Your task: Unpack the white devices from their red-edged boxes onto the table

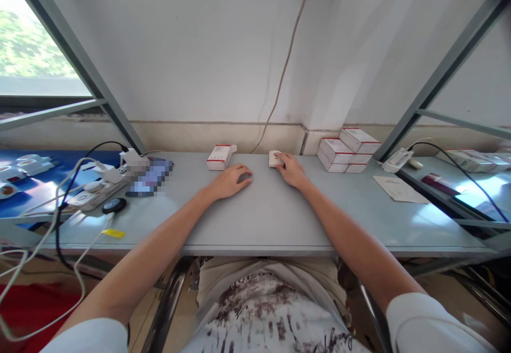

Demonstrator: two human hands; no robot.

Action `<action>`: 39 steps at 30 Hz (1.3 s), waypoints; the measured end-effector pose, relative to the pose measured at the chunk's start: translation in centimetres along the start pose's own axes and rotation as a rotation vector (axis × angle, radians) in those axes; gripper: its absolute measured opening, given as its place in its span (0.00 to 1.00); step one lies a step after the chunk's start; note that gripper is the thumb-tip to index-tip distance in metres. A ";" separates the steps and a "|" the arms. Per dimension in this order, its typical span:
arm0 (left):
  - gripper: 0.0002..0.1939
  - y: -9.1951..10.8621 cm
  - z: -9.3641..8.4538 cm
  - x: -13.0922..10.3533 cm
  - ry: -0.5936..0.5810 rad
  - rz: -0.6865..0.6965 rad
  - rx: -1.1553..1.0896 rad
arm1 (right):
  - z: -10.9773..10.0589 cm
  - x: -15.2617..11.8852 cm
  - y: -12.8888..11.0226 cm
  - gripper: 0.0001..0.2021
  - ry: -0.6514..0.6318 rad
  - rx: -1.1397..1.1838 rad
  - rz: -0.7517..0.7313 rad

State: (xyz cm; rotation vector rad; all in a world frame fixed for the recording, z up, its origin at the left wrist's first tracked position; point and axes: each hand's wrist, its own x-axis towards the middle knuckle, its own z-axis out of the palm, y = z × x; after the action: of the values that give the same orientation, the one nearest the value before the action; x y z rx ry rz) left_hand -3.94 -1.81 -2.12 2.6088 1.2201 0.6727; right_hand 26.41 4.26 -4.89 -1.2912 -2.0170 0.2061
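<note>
My left hand (232,181) rests on the grey table with its fingers loosely curved and the thumb apart; nothing shows in it. Just behind it lies a white carton (219,157) with red edges, its end flap open at the right. My right hand (292,170) has its fingers and thumb around the right side of a small flat white object (273,158) with a small red mark. The fingers hide part of this object, and its exact kind cannot be made out.
Several red-and-white cartons (347,152) are stacked at the back right, near a paper sheet (400,189). On the left are a phone (149,178), a black round device (114,205), a power strip (96,190) and loose cables. Metal frame posts stand at both sides.
</note>
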 end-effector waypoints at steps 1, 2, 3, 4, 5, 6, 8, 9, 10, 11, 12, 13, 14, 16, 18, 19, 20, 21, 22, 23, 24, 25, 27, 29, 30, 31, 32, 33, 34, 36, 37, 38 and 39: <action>0.22 0.0 0.0 0.0 0.002 0.000 0.000 | 0.0 0.0 0.1 0.25 0.000 0.001 -0.001; 0.23 -0.1 0.1 0.0 0.006 0.000 0.000 | 0.0 0.0 0.1 0.25 0.000 0.002 -0.003; 0.23 -0.1 0.1 0.0 0.010 0.000 0.000 | 0.1 0.1 0.2 0.25 0.001 0.003 -0.006; 0.23 -0.1 0.1 0.0 0.012 -0.002 -0.001 | 0.1 0.1 0.2 0.25 0.002 0.004 -0.008; 0.23 -0.1 0.1 0.0 0.011 -0.003 -0.001 | 0.1 0.1 0.3 0.25 0.002 0.006 -0.010; 0.23 -0.1 0.1 0.0 0.008 -0.003 -0.002 | 0.1 0.1 0.3 0.25 0.004 0.008 -0.011; 0.22 0.0 0.0 0.0 0.001 0.002 -0.004 | 0.2 0.1 0.4 0.25 0.009 0.009 -0.011; 0.22 0.0 0.0 0.0 0.001 0.002 -0.005 | 0.2 0.1 0.5 0.25 0.009 0.009 -0.010; 0.22 0.0 0.0 0.0 0.003 0.000 -0.006 | 0.2 0.1 0.5 0.25 0.007 0.008 -0.009; 0.22 0.1 -0.1 0.0 0.004 -0.002 -0.007 | 0.2 0.1 0.5 0.25 0.005 0.007 -0.009; 0.22 0.1 -0.1 0.0 0.005 -0.006 -0.007 | 0.2 0.1 0.5 0.25 0.002 0.005 -0.010; 0.22 0.1 -0.1 0.0 0.003 -0.007 -0.006 | 0.2 0.1 0.5 0.25 0.002 0.003 -0.011; 0.22 0.1 0.0 0.0 0.001 -0.007 -0.005 | 0.2 0.1 0.5 0.25 0.003 0.003 -0.012; 0.23 0.0 0.0 0.0 -0.003 -0.003 -0.001 | 0.2 0.1 0.5 0.25 0.010 0.005 -0.013; 0.23 0.0 0.0 0.0 -0.003 -0.002 -0.001 | 0.2 0.1 0.4 0.25 0.013 0.010 -0.013; 0.23 0.0 0.0 0.0 -0.004 -0.003 -0.003 | 0.1 0.1 0.4 0.25 0.010 0.012 -0.011; 0.23 0.0 0.0 0.0 -0.003 -0.004 -0.006 | 0.1 0.0 0.3 0.25 0.006 0.011 -0.009; 0.23 0.1 0.0 0.0 -0.002 -0.005 -0.009 | 0.0 0.0 0.2 0.25 0.002 0.009 -0.007; 0.23 0.1 0.0 0.0 0.000 -0.006 -0.010 | 0.0 0.0 0.1 0.25 -0.002 0.007 -0.004; 0.23 0.1 0.0 0.0 0.003 -0.008 -0.010 | -0.1 0.0 0.0 0.25 -0.005 0.006 -0.001; 0.23 0.1 0.0 -0.1 0.005 -0.007 -0.010 | -0.1 -0.1 -0.1 0.25 -0.005 0.005 0.002; 0.23 0.0 0.0 -0.1 0.006 -0.006 -0.009 | -0.2 -0.1 -0.2 0.25 -0.004 0.005 0.005; 0.23 0.0 0.0 -0.1 0.005 -0.003 -0.007 | -0.3 -0.1 -0.3 0.25 -0.004 0.005 0.010; 0.23 0.0 0.0 -0.1 0.004 0.000 -0.005 | -0.3 -0.1 -0.4 0.25 -0.007 0.003 0.010; 0.23 0.0 0.0 -0.1 0.005 -0.001 -0.002 | -0.3 -0.1 -0.4 0.25 -0.008 0.003 0.008; 0.23 0.1 0.0 -0.1 0.005 -0.002 0.000 | -0.2 -0.1 -0.4 0.25 -0.008 0.005 0.004; 0.23 0.1 0.0 -0.1 0.003 -0.003 0.001 | -0.2 -0.1 -0.5 0.26 -0.006 0.007 0.002; 0.23 0.1 -0.1 -0.1 0.000 -0.004 0.000 | -0.2 -0.1 -0.5 0.26 -0.004 0.010 0.001; 0.23 0.1 -0.1 -0.1 -0.004 -0.004 -0.001 | -0.2 -0.2 -0.5 0.26 -0.003 0.012 0.003; 0.22 0.2 -0.1 -0.1 -0.008 -0.002 -0.004 | -0.3 -0.2 -0.7 0.26 -0.005 0.008 0.014; 0.22 0.2 -0.1 -0.1 -0.007 -0.003 -0.005 | -0.4 -0.2 -0.8 0.27 -0.007 0.007 0.024; 0.22 0.3 -0.2 -0.1 -0.006 -0.005 -0.005 | -0.5 -0.3 -0.9 0.27 -0.008 0.009 0.036; 0.22 0.3 -0.2 -0.1 -0.007 -0.008 -0.006 | -0.7 -0.3 -1.0 0.27 -0.004 0.012 0.047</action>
State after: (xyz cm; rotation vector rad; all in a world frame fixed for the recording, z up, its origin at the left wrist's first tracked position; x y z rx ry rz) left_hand -3.86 -2.08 -1.85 2.5983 1.2238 0.6638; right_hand 26.20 3.40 -4.06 -1.3326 -1.9876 0.2428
